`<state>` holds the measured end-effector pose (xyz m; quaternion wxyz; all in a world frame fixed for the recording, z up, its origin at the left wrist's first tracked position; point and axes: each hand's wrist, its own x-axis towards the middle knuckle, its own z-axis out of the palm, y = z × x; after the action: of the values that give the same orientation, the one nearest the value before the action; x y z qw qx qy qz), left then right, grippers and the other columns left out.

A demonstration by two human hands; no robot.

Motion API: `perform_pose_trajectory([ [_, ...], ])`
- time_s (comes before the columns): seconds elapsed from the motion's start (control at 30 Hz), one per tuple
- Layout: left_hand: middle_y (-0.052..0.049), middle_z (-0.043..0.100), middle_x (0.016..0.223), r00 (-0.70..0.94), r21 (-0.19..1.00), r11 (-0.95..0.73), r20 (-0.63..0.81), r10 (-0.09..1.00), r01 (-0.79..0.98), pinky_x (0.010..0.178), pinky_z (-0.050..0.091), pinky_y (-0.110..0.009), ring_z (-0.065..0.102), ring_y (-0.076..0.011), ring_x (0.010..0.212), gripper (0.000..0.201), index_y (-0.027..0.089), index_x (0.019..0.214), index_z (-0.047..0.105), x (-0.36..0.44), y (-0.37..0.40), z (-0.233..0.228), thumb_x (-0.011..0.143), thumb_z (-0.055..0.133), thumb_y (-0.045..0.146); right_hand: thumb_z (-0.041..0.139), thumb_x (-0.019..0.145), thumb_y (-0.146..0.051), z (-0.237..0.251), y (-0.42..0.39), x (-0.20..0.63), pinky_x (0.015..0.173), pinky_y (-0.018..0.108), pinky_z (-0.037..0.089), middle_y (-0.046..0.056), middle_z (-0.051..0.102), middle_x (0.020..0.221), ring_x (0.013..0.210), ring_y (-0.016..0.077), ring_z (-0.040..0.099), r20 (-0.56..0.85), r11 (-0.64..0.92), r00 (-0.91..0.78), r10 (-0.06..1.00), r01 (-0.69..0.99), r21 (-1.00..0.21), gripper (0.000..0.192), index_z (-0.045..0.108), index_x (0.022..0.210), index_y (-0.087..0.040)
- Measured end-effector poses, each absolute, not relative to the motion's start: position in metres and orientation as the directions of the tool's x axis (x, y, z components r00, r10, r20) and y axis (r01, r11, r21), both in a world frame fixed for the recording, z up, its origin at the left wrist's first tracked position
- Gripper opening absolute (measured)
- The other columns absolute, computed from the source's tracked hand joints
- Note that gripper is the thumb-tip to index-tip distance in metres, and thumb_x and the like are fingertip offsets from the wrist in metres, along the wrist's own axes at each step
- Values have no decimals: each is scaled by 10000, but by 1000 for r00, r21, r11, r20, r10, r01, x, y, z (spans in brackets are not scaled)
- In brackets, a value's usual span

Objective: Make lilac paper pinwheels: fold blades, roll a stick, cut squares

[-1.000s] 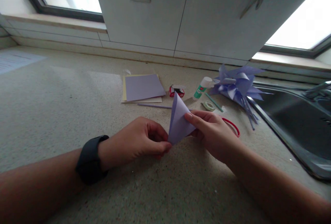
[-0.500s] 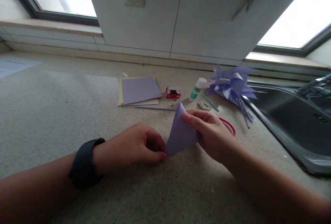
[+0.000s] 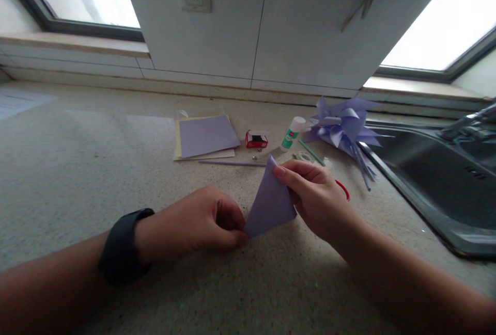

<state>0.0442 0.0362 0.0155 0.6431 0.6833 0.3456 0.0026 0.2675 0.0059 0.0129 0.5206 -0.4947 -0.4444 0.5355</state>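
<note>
Hands [image 3: 320,193] pinching folded purple paper [image 3: 271,206] between them, open red box [image 3: 256,142] beyond, contents unclear, capped glue stick [image 3: 292,133] nearby

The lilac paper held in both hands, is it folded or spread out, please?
Folded over, though whether firmly creased I cannot tell: the lilac paper forms a triangle, its top corner curving beside the right hand.

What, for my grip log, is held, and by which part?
The folded paper: left hand at its lower-left corner, right hand near its top.
</note>
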Motion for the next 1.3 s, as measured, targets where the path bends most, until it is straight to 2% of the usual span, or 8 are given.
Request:
perform_pose_trajectory([
  [0.13, 22, 627, 680, 754, 857, -27, -438, 490, 515, 535, 354, -201, 536, -112, 617, 145, 157, 781, 719, 46, 36, 17, 802, 676, 294, 779, 814, -404, 13, 6, 268, 497, 226, 326, -11, 599, 669, 568, 90, 471, -83, -83, -6, 997, -135, -987, 209, 749, 807, -197],
  [0.3, 21, 627, 676, 760, 848, -77, -426, 491, 525, 555, 369, -206, 551, -118, 627, 153, 153, 801, 728, 47, 35, 18, 800, 666, 293, 768, 824, -449, 13, 5, 269, 512, 235, 334, -10, 592, 675, 591, 104, 489, -68, -69, -14, 998, -108, -992, 234, 765, 833, -215],
  [0.57, 28, 608, 661, 769, 870, -37, -414, 488, 492, 535, 348, -207, 514, -103, 587, 161, 162, 791, 730, 47, 36, 18, 801, 676, 313, 769, 808, -443, 13, 3, 266, 509, 259, 325, -3, 589, 653, 578, 126, 472, -52, -42, 89, 995, -111, -993, 225, 766, 786, -219],
  [0.93, 22, 611, 656, 764, 850, -82, -421, 490, 521, 542, 358, -215, 529, -116, 603, 175, 166, 785, 743, 47, 35, 20, 799, 667, 323, 809, 762, -377, 17, 5, 265, 500, 235, 342, -25, 553, 647, 566, 99, 460, -70, -50, 98, 993, -192, -980, 196, 712, 732, -209],
  [1.3, 26, 600, 655, 772, 867, -19, -434, 463, 499, 537, 338, -214, 512, -105, 585, 171, 156, 793, 713, 47, 37, 18, 813, 669, 320, 777, 804, -351, 15, 7, 267, 521, 246, 289, -39, 511, 635, 587, 101, 411, 31, 51, 146, 989, -135, -990, 203, 670, 713, -205],
])
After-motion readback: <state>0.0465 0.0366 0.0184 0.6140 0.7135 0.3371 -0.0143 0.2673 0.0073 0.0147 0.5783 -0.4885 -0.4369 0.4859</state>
